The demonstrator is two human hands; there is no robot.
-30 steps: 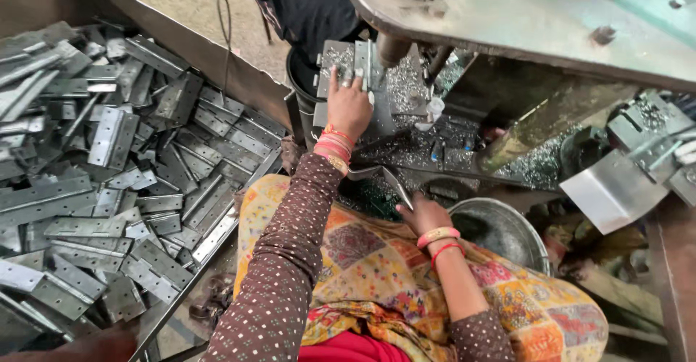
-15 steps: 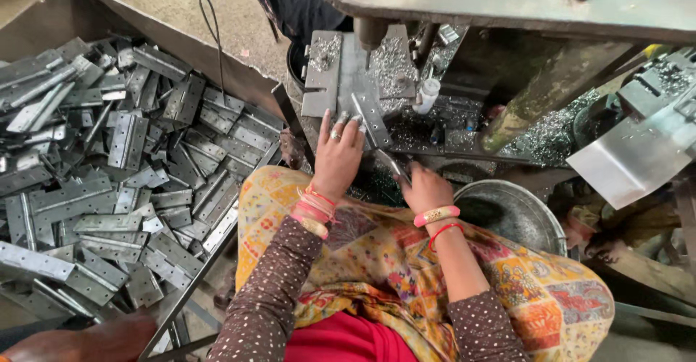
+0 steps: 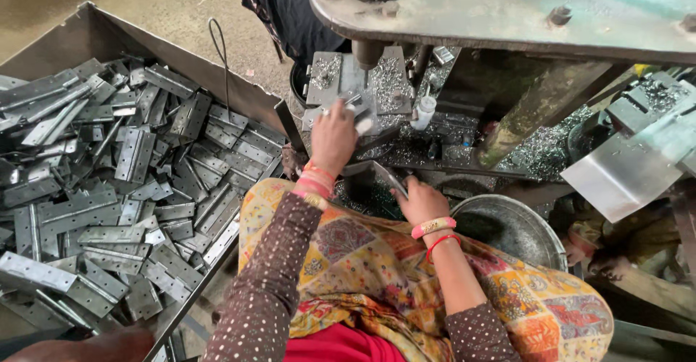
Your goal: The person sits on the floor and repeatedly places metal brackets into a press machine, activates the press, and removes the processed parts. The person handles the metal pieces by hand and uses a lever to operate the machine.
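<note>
1. A small metal piece [image 3: 360,113] lies on the press bed [image 3: 391,79], under the fingertips of the left hand [image 3: 334,139]. Most of it is covered, so its shape cannot be told.
2. The left hand's grip is partly closed over that piece, fingers curled on its top; whether they pinch it cannot be told.
3. The right hand [image 3: 420,202] is closed on a flat metal strip [image 3: 389,179], just below the press bed. Its near end is hidden inside the fist.
4. The press head [image 3: 507,7] is cut off by the top edge.
5. A round steel bowl [image 3: 522,224] sits right of the right wrist, its near rim hidden by patterned cloth.
6. A bin of hinge plates [image 3: 109,188] fills the left and runs out of view.
</note>
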